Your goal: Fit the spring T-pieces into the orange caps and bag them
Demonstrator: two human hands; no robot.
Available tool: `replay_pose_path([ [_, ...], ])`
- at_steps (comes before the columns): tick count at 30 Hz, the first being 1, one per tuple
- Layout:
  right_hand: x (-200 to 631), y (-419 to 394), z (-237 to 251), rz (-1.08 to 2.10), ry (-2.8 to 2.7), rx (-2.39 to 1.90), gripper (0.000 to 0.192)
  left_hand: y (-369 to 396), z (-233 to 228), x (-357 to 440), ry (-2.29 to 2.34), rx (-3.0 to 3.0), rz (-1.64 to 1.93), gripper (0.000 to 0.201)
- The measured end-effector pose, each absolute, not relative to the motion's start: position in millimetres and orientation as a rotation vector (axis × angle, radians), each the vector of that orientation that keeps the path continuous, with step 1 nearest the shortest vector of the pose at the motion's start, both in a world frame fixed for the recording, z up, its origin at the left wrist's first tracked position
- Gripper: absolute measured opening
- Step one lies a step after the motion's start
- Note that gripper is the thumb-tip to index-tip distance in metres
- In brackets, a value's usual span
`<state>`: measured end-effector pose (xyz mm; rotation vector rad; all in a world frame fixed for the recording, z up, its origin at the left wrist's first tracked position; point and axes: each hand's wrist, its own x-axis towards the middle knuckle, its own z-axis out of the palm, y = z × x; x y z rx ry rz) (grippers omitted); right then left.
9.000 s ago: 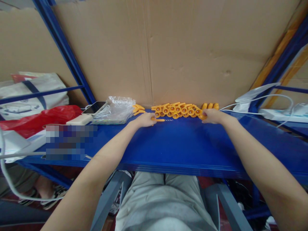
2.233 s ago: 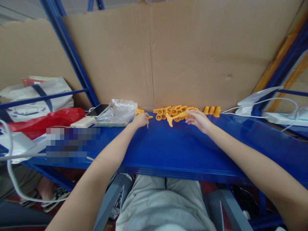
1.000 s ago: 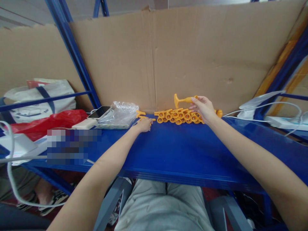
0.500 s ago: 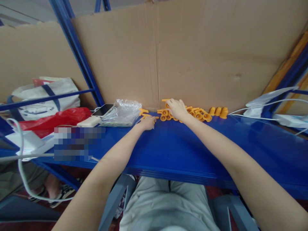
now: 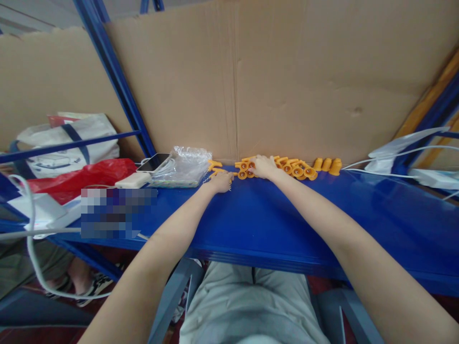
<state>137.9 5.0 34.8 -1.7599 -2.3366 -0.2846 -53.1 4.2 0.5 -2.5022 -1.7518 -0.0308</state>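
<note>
My left hand [image 5: 221,182] is low over the blue tabletop, its fingers closed around an orange stemmed piece that they mostly hide. Thin silvery coils stick out beside it, and more orange stemmed pieces [image 5: 215,164] lie just behind it. To the right, my right hand [image 5: 264,166] reaches over a stacked row of orange cup-shaped pieces with stems [image 5: 288,169]. Its fingers are closed on one cup-shaped piece [image 5: 251,165] at the row's left part. Several cups in the row face me, with a dark spot inside each.
Three orange thimble-shaped caps [image 5: 326,165] stand at the row's right end. On the left are a clear plastic bag [image 5: 186,167], a phone [image 5: 155,163], a white power adapter [image 5: 133,180] and a red bag [image 5: 89,177]. A cardboard sheet [image 5: 287,81] rises behind the blue table [image 5: 251,229].
My right hand has come down with an orange cup-shaped piece, from above the row onto its left part. My left hand has hardly moved.
</note>
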Motion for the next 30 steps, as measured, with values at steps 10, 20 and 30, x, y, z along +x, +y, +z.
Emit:
replay_pose_path([
  [10,199.7,-2.7,59.2,-0.351,-2.253,-1.695,0.051,-0.3,1.8,-46.7,-1.795,-2.492,-0.021,0.05],
  [20,340.2,14.8,66.9,-0.322,-1.717,-2.031,0.052,-3.0,2.0,-43.5,-1.884,-2.433,0.049,0.057],
  [30,374.0,25.5,22.8,-0.149,-1.657,-2.273,0.063,-3.0,5.6,-46.0,-1.945,-2.427,0.055,0.055],
])
